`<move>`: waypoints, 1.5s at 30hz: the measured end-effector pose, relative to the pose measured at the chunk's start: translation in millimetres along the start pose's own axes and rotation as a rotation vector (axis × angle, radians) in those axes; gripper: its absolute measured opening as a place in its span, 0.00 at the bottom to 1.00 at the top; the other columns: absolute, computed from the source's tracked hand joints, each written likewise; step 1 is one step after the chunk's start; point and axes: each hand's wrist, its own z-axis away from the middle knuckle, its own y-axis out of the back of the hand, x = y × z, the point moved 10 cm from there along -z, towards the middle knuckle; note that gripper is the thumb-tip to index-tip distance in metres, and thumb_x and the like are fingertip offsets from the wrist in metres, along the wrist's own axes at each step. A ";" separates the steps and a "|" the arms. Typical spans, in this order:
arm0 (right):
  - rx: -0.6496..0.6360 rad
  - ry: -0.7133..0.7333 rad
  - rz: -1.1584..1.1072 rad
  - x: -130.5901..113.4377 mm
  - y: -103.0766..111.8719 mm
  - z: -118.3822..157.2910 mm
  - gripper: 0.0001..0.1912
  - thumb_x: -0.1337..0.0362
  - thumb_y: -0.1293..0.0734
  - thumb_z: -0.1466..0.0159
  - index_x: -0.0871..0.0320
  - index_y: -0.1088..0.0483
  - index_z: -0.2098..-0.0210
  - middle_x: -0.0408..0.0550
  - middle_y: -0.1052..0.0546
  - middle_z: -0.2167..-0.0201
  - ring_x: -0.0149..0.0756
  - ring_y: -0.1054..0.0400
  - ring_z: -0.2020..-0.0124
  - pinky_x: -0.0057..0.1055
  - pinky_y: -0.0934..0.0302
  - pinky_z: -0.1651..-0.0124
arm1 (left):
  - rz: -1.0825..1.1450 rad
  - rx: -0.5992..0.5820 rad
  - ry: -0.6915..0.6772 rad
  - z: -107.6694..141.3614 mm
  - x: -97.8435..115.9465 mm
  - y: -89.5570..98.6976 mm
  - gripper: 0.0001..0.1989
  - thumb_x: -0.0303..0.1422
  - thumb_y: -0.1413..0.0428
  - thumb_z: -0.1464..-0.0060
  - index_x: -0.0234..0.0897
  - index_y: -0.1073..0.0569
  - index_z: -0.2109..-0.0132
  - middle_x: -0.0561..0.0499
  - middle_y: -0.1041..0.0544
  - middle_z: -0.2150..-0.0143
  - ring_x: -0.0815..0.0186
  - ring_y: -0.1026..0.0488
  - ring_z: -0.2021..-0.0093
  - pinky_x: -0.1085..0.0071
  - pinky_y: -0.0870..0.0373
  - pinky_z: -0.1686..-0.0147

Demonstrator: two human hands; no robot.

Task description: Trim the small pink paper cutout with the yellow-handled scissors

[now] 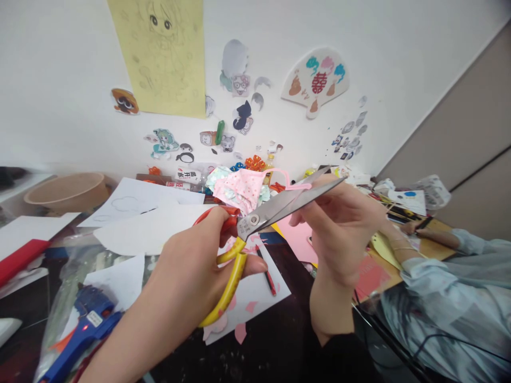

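Note:
My left hand is closed round the handles of a pair of scissors, one handle red and the other yellow. The blades stand a little apart and point up to the right. My right hand is closed in a pinch on a thin pink strap beside the blades. That strap appears to run to a pink dotted cloth, which looks like a face mask. Under the scissors lies white paper with pink paper scraps and a red and black pen.
A blue glue gun with a lit red light lies at lower left. White sheets and a tan bowl are behind it. At right, a co-worker's sleeve and hand holding a pen are near. Stickers cover the wall.

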 end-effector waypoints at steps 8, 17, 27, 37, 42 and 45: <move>-0.038 0.016 0.019 -3.7 -2.5 -0.7 0.06 0.73 0.28 0.42 0.54 0.23 0.70 0.40 0.23 0.74 0.26 0.33 0.79 0.28 0.37 0.78 | -0.057 0.001 -0.050 -1.6 0.5 -3.2 0.13 0.39 0.47 0.51 0.43 0.43 0.63 0.58 0.32 0.75 0.64 0.36 0.77 0.70 0.44 0.75; -0.082 -0.019 -0.007 -2.6 -5.4 -1.4 0.08 0.75 0.28 0.43 0.55 0.23 0.71 0.39 0.24 0.76 0.26 0.34 0.79 0.29 0.39 0.76 | -0.046 -0.018 -0.038 -1.1 0.7 -4.0 0.12 0.41 0.47 0.49 0.44 0.44 0.63 0.60 0.34 0.79 0.64 0.37 0.79 0.70 0.44 0.76; -0.106 -0.019 0.048 -4.7 -7.0 -1.6 0.09 0.76 0.29 0.43 0.54 0.23 0.72 0.39 0.23 0.76 0.27 0.34 0.77 0.29 0.38 0.75 | 0.019 -0.028 -0.027 0.0 -0.1 -4.5 0.15 0.43 0.45 0.49 0.44 0.44 0.65 0.60 0.34 0.79 0.65 0.37 0.79 0.70 0.44 0.77; -0.103 -0.013 0.055 -6.5 -7.2 -1.1 0.10 0.76 0.29 0.43 0.54 0.22 0.72 0.39 0.23 0.76 0.26 0.34 0.77 0.29 0.38 0.76 | 0.036 -0.031 -0.047 -1.0 1.3 -5.9 0.14 0.44 0.47 0.46 0.43 0.44 0.65 0.59 0.32 0.76 0.65 0.36 0.78 0.70 0.43 0.75; -0.089 0.003 0.037 -6.1 -5.6 -1.2 0.08 0.74 0.28 0.44 0.54 0.22 0.71 0.39 0.23 0.76 0.28 0.34 0.78 0.31 0.38 0.75 | 0.047 -0.026 -0.048 0.6 1.0 -5.6 0.15 0.44 0.47 0.46 0.43 0.45 0.66 0.58 0.31 0.75 0.66 0.37 0.78 0.69 0.43 0.74; -0.092 0.001 0.025 -6.3 -6.2 -1.2 0.08 0.74 0.28 0.44 0.54 0.22 0.71 0.39 0.24 0.77 0.27 0.34 0.78 0.31 0.39 0.75 | 0.037 -0.037 -0.040 1.1 0.6 -6.5 0.14 0.44 0.48 0.46 0.43 0.44 0.65 0.57 0.30 0.75 0.65 0.37 0.78 0.69 0.43 0.74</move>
